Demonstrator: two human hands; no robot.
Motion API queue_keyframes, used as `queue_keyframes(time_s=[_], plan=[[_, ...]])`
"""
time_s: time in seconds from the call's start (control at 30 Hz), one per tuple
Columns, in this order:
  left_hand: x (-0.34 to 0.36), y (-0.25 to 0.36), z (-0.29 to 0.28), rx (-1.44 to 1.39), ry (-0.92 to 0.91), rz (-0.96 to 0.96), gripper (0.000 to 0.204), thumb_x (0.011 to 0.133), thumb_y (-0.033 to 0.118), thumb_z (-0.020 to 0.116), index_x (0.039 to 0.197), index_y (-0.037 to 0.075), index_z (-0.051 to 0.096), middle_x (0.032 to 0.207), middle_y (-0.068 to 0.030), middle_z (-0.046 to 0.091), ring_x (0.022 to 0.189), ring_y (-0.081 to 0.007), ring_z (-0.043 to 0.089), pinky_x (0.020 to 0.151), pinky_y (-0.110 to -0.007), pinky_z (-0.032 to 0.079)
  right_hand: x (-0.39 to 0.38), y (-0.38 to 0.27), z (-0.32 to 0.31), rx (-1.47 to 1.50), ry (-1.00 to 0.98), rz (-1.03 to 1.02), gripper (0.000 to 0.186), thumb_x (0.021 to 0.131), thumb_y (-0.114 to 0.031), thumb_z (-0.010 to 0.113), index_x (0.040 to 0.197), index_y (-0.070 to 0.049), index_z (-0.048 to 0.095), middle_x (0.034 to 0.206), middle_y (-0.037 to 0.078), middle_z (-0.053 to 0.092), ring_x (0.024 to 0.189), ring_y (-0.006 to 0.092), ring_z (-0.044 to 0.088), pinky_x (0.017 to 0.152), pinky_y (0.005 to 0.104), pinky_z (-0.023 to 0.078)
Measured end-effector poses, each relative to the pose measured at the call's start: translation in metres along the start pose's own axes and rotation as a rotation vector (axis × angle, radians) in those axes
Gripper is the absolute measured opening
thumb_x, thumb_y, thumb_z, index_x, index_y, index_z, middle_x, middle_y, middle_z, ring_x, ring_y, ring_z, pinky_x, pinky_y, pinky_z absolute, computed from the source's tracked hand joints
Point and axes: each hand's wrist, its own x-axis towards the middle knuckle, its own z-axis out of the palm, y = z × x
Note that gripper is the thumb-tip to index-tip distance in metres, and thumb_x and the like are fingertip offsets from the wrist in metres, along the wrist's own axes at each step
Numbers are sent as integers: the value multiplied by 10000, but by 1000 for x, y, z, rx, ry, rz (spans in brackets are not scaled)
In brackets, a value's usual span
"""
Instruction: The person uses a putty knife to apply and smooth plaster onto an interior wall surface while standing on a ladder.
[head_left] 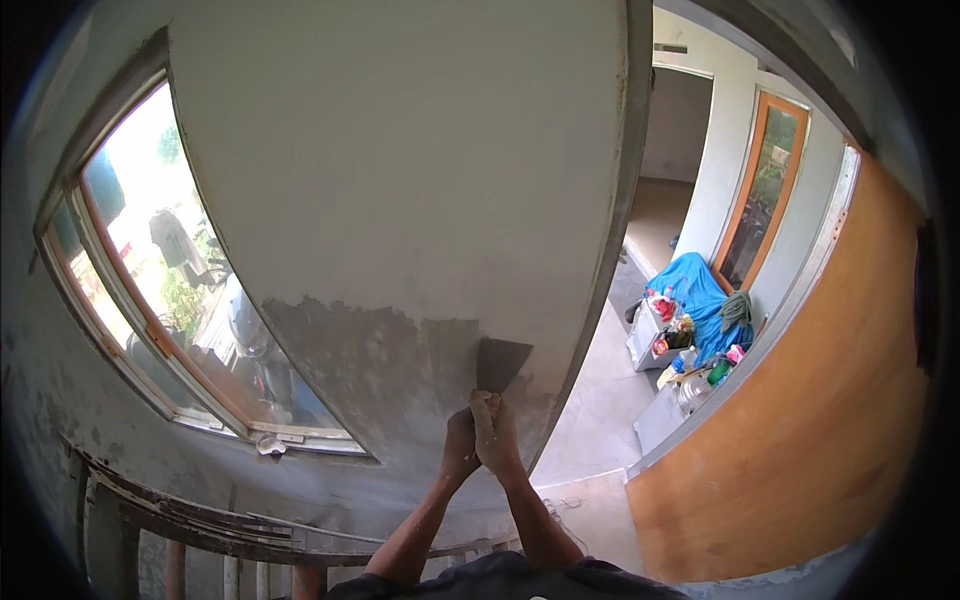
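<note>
The left hand (460, 445) and right hand (496, 432) share a closed grip on a scraper (503, 362), its blade at the wall's grey patch (370, 350). Rightward, pale boxes (657, 420) bear colourful clutter, perhaps partly inside; too small to tell.

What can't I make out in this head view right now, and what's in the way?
All in the head view:
The handle of the scraper: covered by the left grip and right grip.
Some left fingers: overlapped by the right grip.
Anything under the blue sheet: covered by it.
Part of the outdoors through the window: washed out by glare.
The dark clothing: cut off by the lower edge.
</note>
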Motion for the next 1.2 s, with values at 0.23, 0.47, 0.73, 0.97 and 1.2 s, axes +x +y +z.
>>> queue_keyframes(time_s=[0.23,0.47,0.73,0.97,1.2], plan=[[-26,-26,13,94,-72,-25,234,769,158,629,858,-42,547,755,-205,601,708,-358,607,607,-341,455,-22,11,-8,36,43,73,307,936,-210,469,762,42,494,629,119,466,619,124,443,563,326,386],[-13,-17,10,11,-78,-9,249,758,155,644,891,-37,557,717,-134,610,688,-144,576,598,-311,452,-11,8,-10,-9,41,41,316,937,-221,472,763,41,501,650,127,492,644,116,456,568,323,396],[-29,-30,17,78,-70,-90,254,746,166,656,864,-34,553,714,-120,607,685,-135,571,583,-307,442,-22,17,-14,-53,86,64,315,932,-234,482,781,39,531,674,153,540,637,172,499,606,351,422],[-19,-20,26,30,-54,-144,233,786,162,619,910,-29,571,753,-174,622,695,-250,625,610,-320,457,-17,7,-21,-36,16,71,307,934,-216,485,735,18,485,630,64,447,634,110,418,582,301,383],[-15,-10,27,46,-15,-141,224,787,184,633,842,-23,567,694,-93,606,672,-112,556,577,-305,436,-9,9,-24,-59,11,24,280,929,-214,505,809,37,529,693,129,532,679,154,514,615,320,415]])
